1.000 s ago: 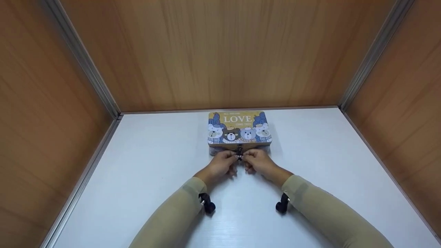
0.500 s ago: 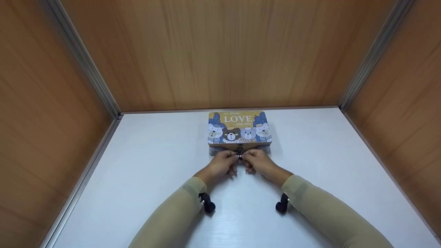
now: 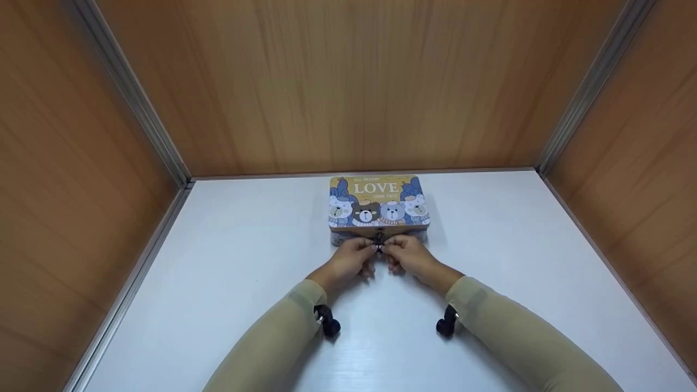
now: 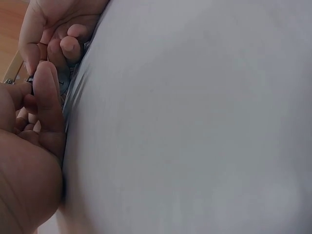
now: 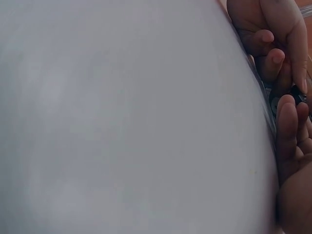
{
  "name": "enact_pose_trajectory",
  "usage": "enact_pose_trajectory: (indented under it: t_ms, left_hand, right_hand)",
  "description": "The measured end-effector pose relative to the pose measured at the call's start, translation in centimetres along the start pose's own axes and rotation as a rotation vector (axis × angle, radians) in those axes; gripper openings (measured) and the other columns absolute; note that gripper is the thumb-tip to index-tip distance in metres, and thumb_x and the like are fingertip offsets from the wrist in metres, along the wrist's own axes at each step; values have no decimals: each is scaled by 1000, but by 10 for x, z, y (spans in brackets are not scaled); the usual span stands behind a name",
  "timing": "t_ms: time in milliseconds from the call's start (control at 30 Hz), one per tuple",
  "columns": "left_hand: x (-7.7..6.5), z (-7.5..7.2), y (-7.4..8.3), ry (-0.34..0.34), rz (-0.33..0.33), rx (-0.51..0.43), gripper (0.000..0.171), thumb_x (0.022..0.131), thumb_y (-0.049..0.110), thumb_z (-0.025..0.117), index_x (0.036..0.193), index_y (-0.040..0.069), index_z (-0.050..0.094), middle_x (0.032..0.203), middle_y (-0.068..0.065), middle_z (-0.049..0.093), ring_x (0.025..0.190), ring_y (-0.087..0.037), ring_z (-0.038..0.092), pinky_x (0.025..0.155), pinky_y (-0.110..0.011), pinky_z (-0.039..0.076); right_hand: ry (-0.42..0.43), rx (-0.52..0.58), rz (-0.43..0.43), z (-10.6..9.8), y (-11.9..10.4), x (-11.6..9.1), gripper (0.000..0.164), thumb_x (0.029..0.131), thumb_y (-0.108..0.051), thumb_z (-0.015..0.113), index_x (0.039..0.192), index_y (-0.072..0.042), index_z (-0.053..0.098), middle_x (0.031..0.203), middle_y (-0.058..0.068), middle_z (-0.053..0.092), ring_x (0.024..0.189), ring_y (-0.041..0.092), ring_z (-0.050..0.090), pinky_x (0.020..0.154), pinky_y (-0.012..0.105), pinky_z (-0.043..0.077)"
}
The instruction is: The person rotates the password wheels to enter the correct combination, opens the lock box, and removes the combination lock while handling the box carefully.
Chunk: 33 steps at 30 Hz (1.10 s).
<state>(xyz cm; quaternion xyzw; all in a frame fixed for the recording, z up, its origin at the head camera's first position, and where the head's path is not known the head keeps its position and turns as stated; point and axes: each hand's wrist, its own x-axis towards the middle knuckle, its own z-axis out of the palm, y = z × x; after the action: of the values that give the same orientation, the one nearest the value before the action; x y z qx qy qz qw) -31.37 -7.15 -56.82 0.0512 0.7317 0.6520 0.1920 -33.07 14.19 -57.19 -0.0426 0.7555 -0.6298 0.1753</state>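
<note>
A rectangular tin box with its lid down stands near the back of the table, printed with cartoon bears and the word LOVE. At the middle of its front is a small dark lock with a shiny lower part. My left hand pinches this lock from the left between thumb and fingers. From the other side my right hand pinches it too, the fingertips of both hands nearly meeting. In the right wrist view, a dark bit of the lock shows between the fingers; most of it is hidden.
The white table spreads out around the box. Wood-grain panels with grey metal corner strips enclose it at the back and both sides. A small black device sits at each sleeve cuff.
</note>
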Motion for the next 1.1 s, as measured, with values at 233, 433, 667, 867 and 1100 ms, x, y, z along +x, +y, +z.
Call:
enact_pose_trajectory:
  t_ms: [233, 433, 667, 867, 1100]
  left_hand:
    - [1, -1, -1, -10, 7, 6, 27, 119, 21, 58, 126, -2, 70, 75, -2, 67, 61, -12, 67, 59, -26, 60]
    - [0, 1, 0, 4, 5, 11, 26, 119, 21, 58, 127, 0, 71, 74, -2, 67, 61, -13, 68, 59, -26, 61]
    - [0, 1, 0, 14, 0, 4, 26, 118, 21, 60, 128, -1, 70, 74, -2, 67, 62, -12, 67, 59, -26, 61]
    - [-1, 1, 0, 19, 0, 16, 26, 118, 20, 59, 127, -1, 71, 74, -2, 68, 61, -12, 67, 59, -25, 60]
    - [-2, 0, 0, 9, -2, 4, 26, 118, 20, 59, 126, -2, 71, 75, -2, 68, 61, -12, 66, 59, -25, 59]
  right_hand:
    - [-1, -15, -9, 2, -1, -2, 21, 111, -19, 66, 105, 0, 76, 68, -1, 63, 57, 9, 64, 53, 21, 54]
    - [8, -5, -1, 2, -1, -1, 24, 112, -20, 65, 107, 1, 76, 68, -1, 63, 56, 9, 63, 52, 21, 54]
    - [14, 75, 22, 2, -1, -1, 21, 113, -19, 60, 104, -3, 71, 70, 1, 64, 58, 11, 65, 53, 22, 56]
    - [19, 76, 25, 2, 0, 0, 14, 110, -16, 64, 106, -5, 71, 72, 2, 65, 58, 12, 66, 53, 23, 56]
    - [19, 24, 1, 3, 1, 0, 15, 109, -14, 66, 109, -2, 74, 72, 1, 65, 58, 11, 66, 53, 22, 55]
